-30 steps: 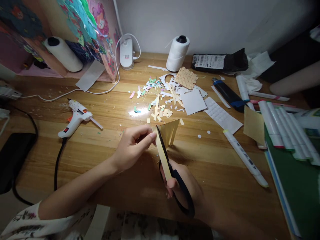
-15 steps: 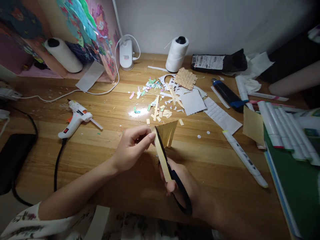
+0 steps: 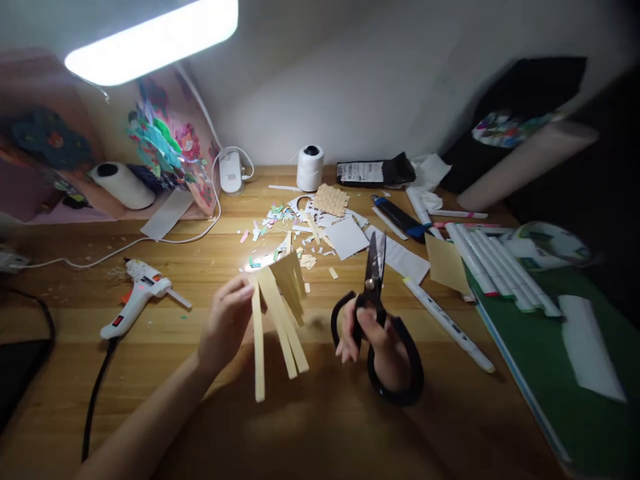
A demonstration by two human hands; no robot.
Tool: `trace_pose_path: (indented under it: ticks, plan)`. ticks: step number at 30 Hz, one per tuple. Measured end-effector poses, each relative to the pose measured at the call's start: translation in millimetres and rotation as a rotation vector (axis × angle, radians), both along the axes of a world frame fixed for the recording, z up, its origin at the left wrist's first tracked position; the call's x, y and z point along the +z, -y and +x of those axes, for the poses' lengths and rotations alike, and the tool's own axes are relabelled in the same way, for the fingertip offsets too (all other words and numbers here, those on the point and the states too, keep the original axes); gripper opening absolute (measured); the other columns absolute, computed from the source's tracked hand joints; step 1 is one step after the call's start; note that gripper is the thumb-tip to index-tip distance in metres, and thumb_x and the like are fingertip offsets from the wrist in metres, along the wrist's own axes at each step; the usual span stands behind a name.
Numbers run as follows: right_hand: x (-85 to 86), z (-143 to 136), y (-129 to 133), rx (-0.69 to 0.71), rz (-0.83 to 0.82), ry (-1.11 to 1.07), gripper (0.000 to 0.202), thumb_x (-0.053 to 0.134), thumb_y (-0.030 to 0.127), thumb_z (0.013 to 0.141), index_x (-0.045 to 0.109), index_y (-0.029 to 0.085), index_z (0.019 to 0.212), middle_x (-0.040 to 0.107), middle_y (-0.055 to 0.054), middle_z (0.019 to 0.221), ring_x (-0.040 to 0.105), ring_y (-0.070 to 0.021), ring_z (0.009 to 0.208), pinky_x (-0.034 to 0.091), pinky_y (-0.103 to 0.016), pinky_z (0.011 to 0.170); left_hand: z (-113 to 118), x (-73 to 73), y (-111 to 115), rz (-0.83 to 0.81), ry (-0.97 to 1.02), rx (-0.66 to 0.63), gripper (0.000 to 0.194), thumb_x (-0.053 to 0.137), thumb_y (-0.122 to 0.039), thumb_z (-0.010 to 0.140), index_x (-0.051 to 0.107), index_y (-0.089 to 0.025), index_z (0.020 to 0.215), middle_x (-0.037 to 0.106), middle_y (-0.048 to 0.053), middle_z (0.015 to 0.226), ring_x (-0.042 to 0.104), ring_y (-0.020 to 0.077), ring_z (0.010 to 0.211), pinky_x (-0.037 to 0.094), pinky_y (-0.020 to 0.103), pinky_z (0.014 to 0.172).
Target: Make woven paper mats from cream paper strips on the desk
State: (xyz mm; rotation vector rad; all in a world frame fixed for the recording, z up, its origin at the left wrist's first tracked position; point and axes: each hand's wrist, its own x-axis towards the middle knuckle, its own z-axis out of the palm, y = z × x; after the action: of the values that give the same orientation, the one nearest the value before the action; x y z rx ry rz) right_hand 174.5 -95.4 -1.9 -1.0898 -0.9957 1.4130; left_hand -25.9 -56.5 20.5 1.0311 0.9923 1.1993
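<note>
My left hand (image 3: 229,321) pinches the upper edge of a tan paper sheet cut into strips (image 3: 280,310). Several strips hang down from that edge, fanned apart. In my right hand (image 3: 375,337) are black-handled scissors (image 3: 371,280), their blades pointing up and slightly parted, away from the paper. Behind the paper lies a heap of small paper scraps (image 3: 280,217), coloured, white and tan. A woven tan paper piece (image 3: 331,200) rests at the back of the heap, with a white paper square (image 3: 346,238) in front of it.
At the left lies a white glue gun (image 3: 140,293) with a black cord. A thread spool (image 3: 310,168) stands by the wall. To the right are a utility knife (image 3: 400,217), a white marker (image 3: 450,325) and more markers (image 3: 500,267) on a green mat (image 3: 535,373). A lit lamp (image 3: 155,41) hangs above left.
The scissors have come away from the paper, moving right and upward. My left hand has shifted left and down with the paper, whose strips now hang spread. The camera view has tilted up.
</note>
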Motion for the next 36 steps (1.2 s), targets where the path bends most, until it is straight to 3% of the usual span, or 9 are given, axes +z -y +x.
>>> trace_pose_path:
  ticks: [2,4,6,9,15,18,26,32,36]
  plan:
    - [4.7,12.6,-15.4,-0.088,0.017,0.079,0.039,0.054,0.051,0.082,0.048,0.019,0.061,0.042,0.007,0.04,0.047,-0.0097,0.037,0.044,-0.021,0.043,7.0,-2.0,7.4,-0.064,-0.03,-0.147,0.025,0.055,-0.029,0.075,0.053,-0.015,0.054,0.051,0.002,0.059,0.044,0.012,0.057,0.039,0.023,0.057]
    - [6.7,25.6,-25.7,-0.094,0.085,0.146,0.037,0.057,0.051,0.08,0.054,0.018,0.065,0.056,0.002,0.056,0.05,-0.0081,0.04,0.044,-0.021,0.044,13.1,-7.7,12.7,-0.103,-0.046,-0.257,0.027,0.057,-0.031,0.075,0.051,-0.015,0.054,0.051,0.002,0.061,0.045,0.0122,0.057,0.04,0.024,0.059]
    - [6.3,35.6,-30.7,0.022,0.101,0.157,0.036,0.06,0.052,0.077,0.059,0.016,0.074,0.061,0.0,0.065,0.052,-0.0078,0.042,0.046,-0.022,0.046,17.1,-15.8,14.0,-0.136,-0.074,-0.321,0.027,0.056,-0.033,0.076,0.05,-0.015,0.057,0.05,0.001,0.062,0.046,0.0125,0.06,0.04,0.024,0.061]
    - [3.7,42.2,-33.2,0.211,-0.007,0.212,0.03,0.069,0.043,0.07,0.06,0.016,0.078,0.059,0.003,0.057,0.052,-0.0088,0.042,0.045,-0.022,0.044,20.1,-25.6,8.7,-0.163,-0.216,-0.361,0.028,0.053,-0.035,0.082,0.047,-0.016,0.062,0.046,-0.002,0.062,0.044,0.0117,0.062,0.037,0.023,0.061]
    - [-0.9,43.8,-38.2,0.15,-0.03,0.557,0.012,0.057,0.028,0.077,0.056,0.017,0.073,0.056,0.004,0.05,0.056,-0.011,0.045,0.041,-0.02,0.044,32.3,-23.3,-9.0,0.163,-0.711,-0.521,0.03,0.042,-0.037,0.09,0.048,-0.017,0.068,0.047,-0.002,0.067,0.042,0.0133,0.066,0.034,0.024,0.063]
    - [-3.5,46.2,-40.6,0.056,-0.023,0.707,0.014,0.054,0.03,0.08,0.057,0.017,0.075,0.061,0.001,0.055,0.06,-0.0132,0.05,0.042,-0.021,0.047,39.9,-26.2,-16.1,0.266,-0.882,-0.509,0.03,0.039,-0.036,0.09,0.048,-0.018,0.068,0.052,0.0,0.069,0.045,0.015,0.067,0.035,0.026,0.064]
    - [-7.1,69.4,-57.4,-0.135,-0.03,1.001,0.031,0.042,0.044,0.088,0.056,0.019,0.074,0.065,-0.003,0.061,0.063,-0.0171,0.059,0.04,-0.024,0.053,38.8,-39.3,-26.2,0.262,-1.028,-0.432,0.035,0.034,-0.042,0.091,0.048,-0.019,0.067,0.056,0.002,0.066,0.052,0.0186,0.065,0.039,0.029,0.062]
    - [12.9,92.9,-94.8,-0.201,-0.055,1.266,0.017,0.054,0.034,0.083,0.062,0.019,0.079,0.07,-0.009,0.078,0.064,-0.0238,0.08,0.04,-0.028,0.064,40.0,-45.8,-16.0,0.268,-1.052,-0.309,0.034,0.034,-0.044,0.091,0.052,-0.021,0.074,0.064,0.004,0.074,0.059,0.0215,0.071,0.044,0.032,0.067]
    - [8.2,91.8,-126.4,-0.202,-0.115,1.378,0.017,0.059,0.031,0.083,0.063,0.016,0.09,0.069,-0.011,0.091,0.064,-0.025,0.089,0.045,-0.032,0.073,39.8,-52.0,-9.9,0.282,-0.997,-0.199,0.032,0.037,-0.044,0.09,0.054,-0.022,0.073,0.065,0.004,0.073,0.061,0.0214,0.069,0.046,0.031,0.066]
